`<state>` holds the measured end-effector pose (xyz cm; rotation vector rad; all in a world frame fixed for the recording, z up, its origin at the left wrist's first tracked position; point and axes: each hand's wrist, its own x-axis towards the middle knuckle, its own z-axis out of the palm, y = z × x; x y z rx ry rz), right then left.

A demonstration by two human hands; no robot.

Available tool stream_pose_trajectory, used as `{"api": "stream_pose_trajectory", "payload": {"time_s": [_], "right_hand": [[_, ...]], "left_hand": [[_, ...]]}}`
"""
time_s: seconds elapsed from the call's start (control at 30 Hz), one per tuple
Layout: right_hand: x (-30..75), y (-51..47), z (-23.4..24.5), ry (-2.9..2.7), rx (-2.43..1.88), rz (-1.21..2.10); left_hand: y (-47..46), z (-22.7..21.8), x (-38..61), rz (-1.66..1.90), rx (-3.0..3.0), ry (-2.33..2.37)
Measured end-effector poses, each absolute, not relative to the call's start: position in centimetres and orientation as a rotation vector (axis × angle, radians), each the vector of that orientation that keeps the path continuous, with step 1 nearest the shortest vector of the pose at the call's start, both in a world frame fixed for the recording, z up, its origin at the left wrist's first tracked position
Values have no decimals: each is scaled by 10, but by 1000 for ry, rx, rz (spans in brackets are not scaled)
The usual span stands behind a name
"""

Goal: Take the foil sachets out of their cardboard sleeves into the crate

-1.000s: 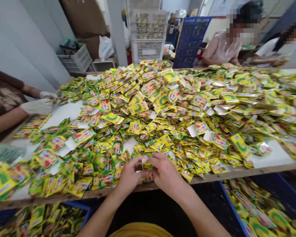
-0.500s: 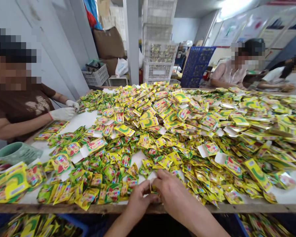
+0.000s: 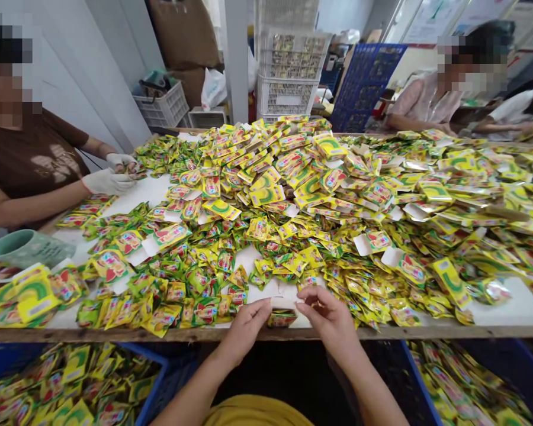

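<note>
Between my hands, at the table's front edge, is a small printed carton (image 3: 282,318) with its white flap (image 3: 284,304) raised along the top. My left hand (image 3: 247,330) pinches its left end between thumb and fingers. The right hand (image 3: 331,319) has thumb and forefinger closed at the flap's right end. Whether the carton's dark, coloured opening shows sachets inside, I cannot tell. Just left of my left hand lie several green and yellow sachets (image 3: 205,310). Right of my right hand, a heap of yellow sachets (image 3: 364,290) spreads over the white tabletop.
A large pile of yellow cartons (image 3: 266,186) covers the table's middle. At left stand a green mug (image 3: 31,248) and a co-worker's gloved hands (image 3: 109,180). Below the edge are blue crates (image 3: 162,378) of packs. White crates (image 3: 288,94) stack behind; other people sit at the far right.
My hands have moved apart, from close together to opposite ends of the carton, and its white flap now shows. The view has tilted down, bringing more of the lower crates into sight.
</note>
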<state>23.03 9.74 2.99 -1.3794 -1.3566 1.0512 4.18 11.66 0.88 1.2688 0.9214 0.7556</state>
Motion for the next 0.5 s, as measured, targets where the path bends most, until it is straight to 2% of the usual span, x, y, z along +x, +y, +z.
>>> {"api": "stream_pose_trajectory", "payload": {"time_s": [0.13, 0.3, 0.5], "right_hand": [[219, 93, 12, -1008, -1294, 1505], [215, 107, 11, -1086, -1236, 1332], [217, 118, 8, -1039, -1247, 1323]], "left_hand": [[118, 12, 44, 720, 1146, 924], [129, 2, 49, 980, 1121, 1072], [133, -8, 54, 1140, 1351, 1121]]}}
